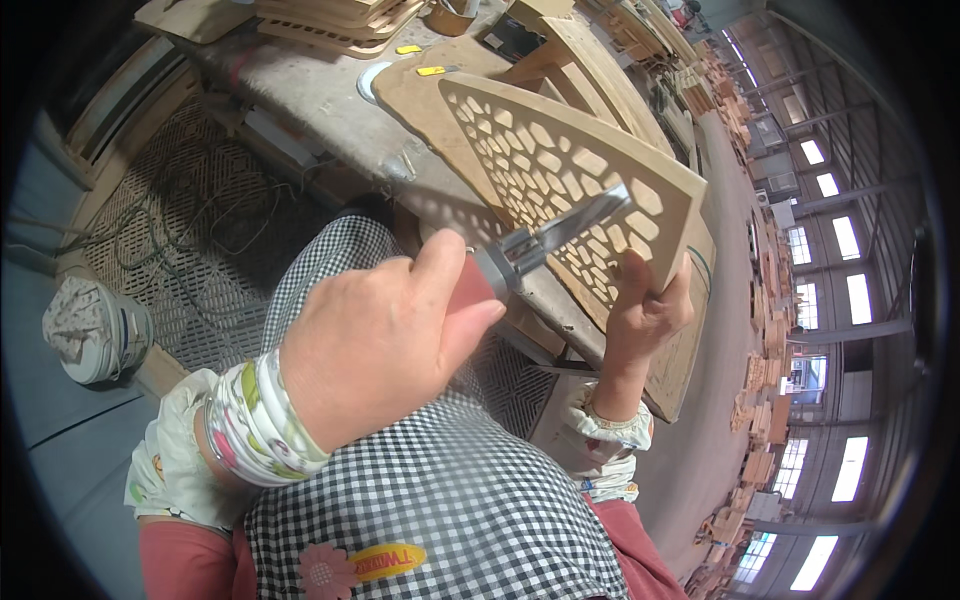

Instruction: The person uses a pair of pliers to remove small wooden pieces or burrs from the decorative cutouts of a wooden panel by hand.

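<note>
Gripping, left hand (365, 345): in the head view, this hand is curling tightly around the red-and-grey handle of a bladed tool (510, 256).
Blade (585, 218): is pointing up and right, passing in front of some of the panel's holes; whether it is touching the wood, I cannot tell.
Right hand (650, 310): is pinching the panel's near right edge, its thumb lying on the perforated face.
Perforated panel (678, 218): is tilting above the desk (300, 75), to the right of the left hand.
White bucket (108, 352): is standing on the floor at the left; a crumpled patterned cloth (78, 312) is covering its top and hiding the inside.
Brown tub (449, 18): is standing on the far part of the desk; its contents are showing too small to tell.
Dark box (512, 38): is sitting near the tub.
Wooden boards (335, 18): are lying stacked on the desk.
Yellow-handled tool (433, 71): is resting beyond the panel, near a white disc (371, 82).
Cables (150, 225): are trailing over the slatted floor mat (185, 150).
</note>
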The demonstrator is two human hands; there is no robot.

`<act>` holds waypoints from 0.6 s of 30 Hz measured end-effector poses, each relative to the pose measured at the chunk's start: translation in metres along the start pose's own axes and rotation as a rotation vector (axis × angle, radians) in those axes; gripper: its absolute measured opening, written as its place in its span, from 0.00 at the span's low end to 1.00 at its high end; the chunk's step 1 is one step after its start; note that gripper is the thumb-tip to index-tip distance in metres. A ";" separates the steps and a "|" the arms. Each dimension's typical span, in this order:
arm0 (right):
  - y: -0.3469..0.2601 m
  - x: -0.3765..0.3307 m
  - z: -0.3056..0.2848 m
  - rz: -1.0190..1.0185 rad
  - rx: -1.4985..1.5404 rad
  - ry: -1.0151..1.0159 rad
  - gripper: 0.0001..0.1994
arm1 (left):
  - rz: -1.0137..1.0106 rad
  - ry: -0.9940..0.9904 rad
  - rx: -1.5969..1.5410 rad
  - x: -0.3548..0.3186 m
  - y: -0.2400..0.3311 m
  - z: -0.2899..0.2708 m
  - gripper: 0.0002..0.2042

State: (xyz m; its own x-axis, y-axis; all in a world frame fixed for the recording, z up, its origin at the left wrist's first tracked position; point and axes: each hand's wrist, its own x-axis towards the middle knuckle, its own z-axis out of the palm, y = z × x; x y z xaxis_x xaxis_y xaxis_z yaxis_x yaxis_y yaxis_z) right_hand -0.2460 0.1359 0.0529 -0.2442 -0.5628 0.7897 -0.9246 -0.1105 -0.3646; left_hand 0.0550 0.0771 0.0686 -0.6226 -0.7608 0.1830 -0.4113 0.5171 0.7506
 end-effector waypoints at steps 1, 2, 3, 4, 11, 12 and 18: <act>-0.006 0.001 0.001 -0.019 -0.034 -0.019 0.14 | 0.001 0.043 0.090 0.000 0.002 0.001 0.18; -0.014 0.003 0.001 -0.038 -0.068 -0.038 0.14 | 0.002 0.086 0.180 0.000 0.004 0.002 0.18; -0.022 0.008 0.001 -0.088 -0.114 -0.058 0.15 | -0.014 0.098 0.214 0.000 0.007 0.002 0.18; -0.027 0.010 0.003 -0.078 -0.130 -0.064 0.15 | -0.031 0.113 0.249 0.000 0.010 0.003 0.19; -0.016 0.020 -0.001 -0.024 -0.114 -0.106 0.13 | -0.089 0.045 0.098 0.001 0.000 0.005 0.21; -0.006 0.022 -0.004 0.049 -0.009 -0.092 0.12 | -0.142 -0.025 -0.049 0.000 -0.007 0.005 0.21; 0.042 0.047 -0.031 0.269 0.228 -0.010 0.15 | -0.362 -0.199 -0.378 -0.015 -0.079 0.042 0.29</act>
State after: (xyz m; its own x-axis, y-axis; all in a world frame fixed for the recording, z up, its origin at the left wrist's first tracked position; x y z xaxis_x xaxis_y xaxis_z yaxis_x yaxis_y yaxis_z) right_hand -0.3050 0.1301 0.0901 -0.4665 -0.6043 0.6459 -0.7378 -0.1369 -0.6609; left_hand 0.0689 0.0639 -0.0205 -0.6144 -0.7563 -0.2247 -0.3775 0.0318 0.9254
